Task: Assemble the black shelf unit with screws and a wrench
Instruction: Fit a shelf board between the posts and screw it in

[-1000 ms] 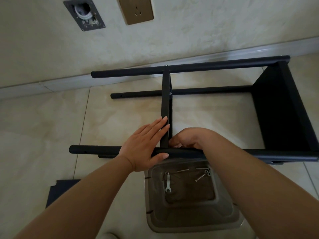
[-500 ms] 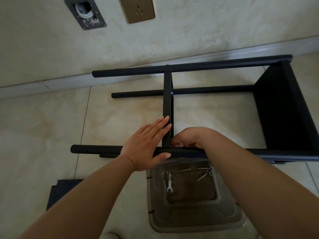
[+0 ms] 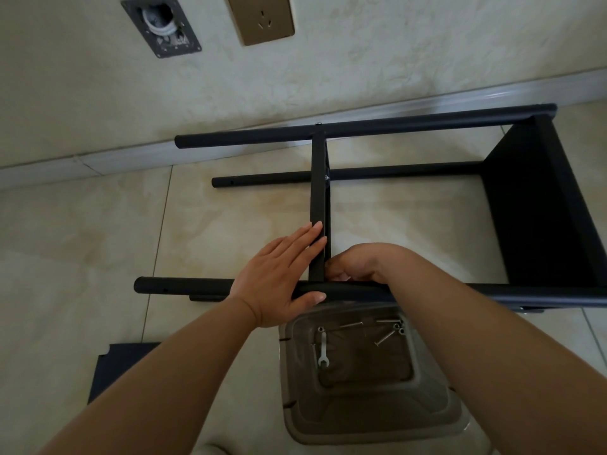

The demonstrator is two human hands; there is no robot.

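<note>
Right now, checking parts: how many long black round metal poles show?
3: the far pole by the wall, the middle pole lower down, the near pole closest to the camera. A fourth may hide beneath it.

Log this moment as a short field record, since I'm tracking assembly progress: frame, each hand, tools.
frame: black shelf frame lies on its side on the tiled floor
left hand: left hand lies flat on the crossbar, thumb under the near tube
right hand: right hand curled at the joint, what it holds hidden
tools: wrench and screws in the clear container
</note>
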